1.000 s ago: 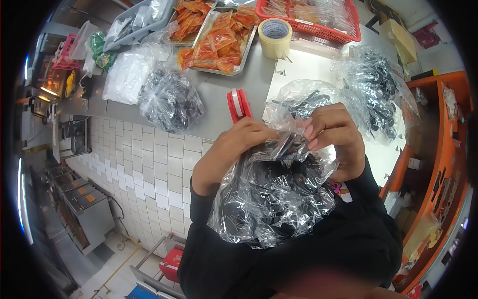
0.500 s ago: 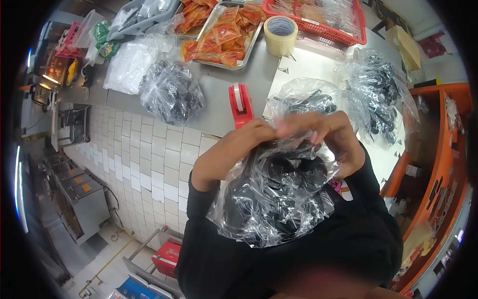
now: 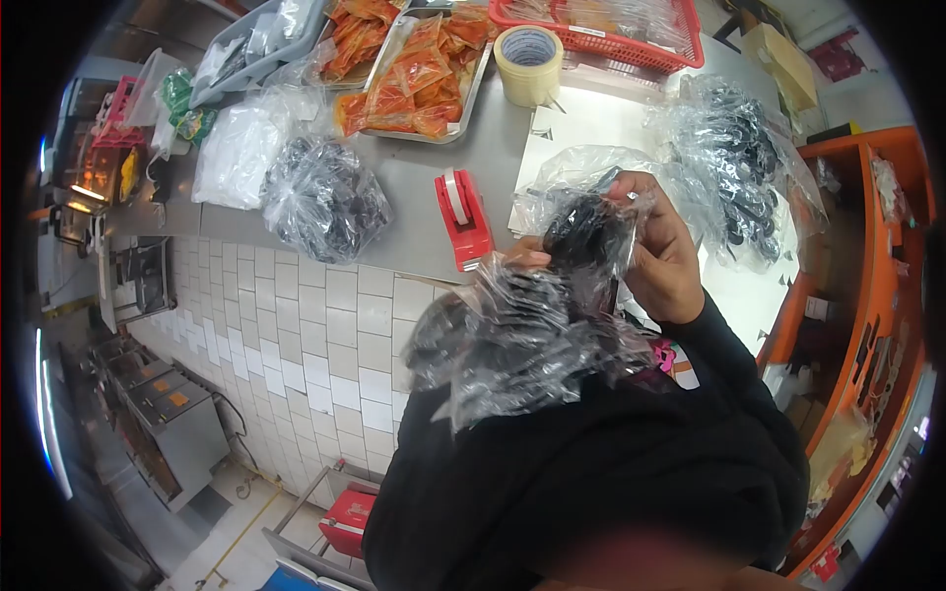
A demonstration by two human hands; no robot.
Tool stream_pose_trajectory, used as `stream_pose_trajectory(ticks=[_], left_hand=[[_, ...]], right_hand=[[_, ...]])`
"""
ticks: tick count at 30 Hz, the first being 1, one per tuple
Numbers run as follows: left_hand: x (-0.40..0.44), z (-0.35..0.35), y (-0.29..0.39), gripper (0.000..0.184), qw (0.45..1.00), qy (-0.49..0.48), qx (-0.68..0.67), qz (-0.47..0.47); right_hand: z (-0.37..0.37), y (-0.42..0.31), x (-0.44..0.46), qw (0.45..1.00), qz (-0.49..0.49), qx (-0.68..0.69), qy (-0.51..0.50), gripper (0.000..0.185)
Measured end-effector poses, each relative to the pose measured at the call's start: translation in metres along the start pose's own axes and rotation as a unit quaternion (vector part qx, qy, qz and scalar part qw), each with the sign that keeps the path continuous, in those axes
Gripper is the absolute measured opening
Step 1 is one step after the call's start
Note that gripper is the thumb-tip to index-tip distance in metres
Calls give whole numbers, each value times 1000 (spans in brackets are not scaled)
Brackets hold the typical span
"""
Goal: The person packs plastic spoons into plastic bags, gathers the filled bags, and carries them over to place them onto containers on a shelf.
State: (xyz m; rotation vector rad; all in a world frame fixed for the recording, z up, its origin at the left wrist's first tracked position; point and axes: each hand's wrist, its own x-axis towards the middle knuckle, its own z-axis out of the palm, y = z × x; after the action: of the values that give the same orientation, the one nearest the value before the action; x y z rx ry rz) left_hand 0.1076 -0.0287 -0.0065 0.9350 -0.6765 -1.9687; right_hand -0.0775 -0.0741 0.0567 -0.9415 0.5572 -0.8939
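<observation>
I hold a clear plastic bag (image 3: 522,325) full of black pieces above the table's front edge, close to my chest. My right hand (image 3: 665,256) pinches the bag's opening at its upper right. My left hand (image 3: 529,254) grips the bag from the left, mostly hidden behind the crinkled plastic. Some black pieces (image 3: 581,229) show at the mouth between my hands; their exact kind is hard to make out. To the left of my hands, a red tape dispenser (image 3: 463,219) lies on the steel table (image 3: 414,187).
A similar filled bag (image 3: 323,202) sits left; another bag of black pieces (image 3: 734,177) lies right on white board (image 3: 552,148). Behind are a tape roll (image 3: 529,67), a tray of orange packets (image 3: 429,79) and a red basket (image 3: 601,44). An orange shelf (image 3: 867,286) stands right.
My hands have spread apart at the bag's mouth, my right hand now on its right side. The bag has shifted up and left, and black pieces show at its top. The camera view has shifted slightly.
</observation>
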Motion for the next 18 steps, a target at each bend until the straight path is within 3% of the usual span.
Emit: stream_pose_trajectory(ticks=[11,13,14,15,17,18], left_hand=[[-40,-20,-37,49,979,152,130,43],[-43,-32,-52,49,984,168,51,40],[-39,-35,-58,53,978,189,-72,53],[-35,-25,-47,53,978,189,-72,53],[-28,-6,-17,53,970,84,-171,153],[-24,-4,-10,53,960,46,-205,185]], right_hand=[[-10,11,11,989,52,81,111,43],[-17,13,12,986,56,89,128,44],[-22,14,14,983,50,89,151,47],[-24,15,14,980,45,89,174,50],[-27,9,16,979,24,107,173,52],[-34,5,17,970,-17,69,232,50]])
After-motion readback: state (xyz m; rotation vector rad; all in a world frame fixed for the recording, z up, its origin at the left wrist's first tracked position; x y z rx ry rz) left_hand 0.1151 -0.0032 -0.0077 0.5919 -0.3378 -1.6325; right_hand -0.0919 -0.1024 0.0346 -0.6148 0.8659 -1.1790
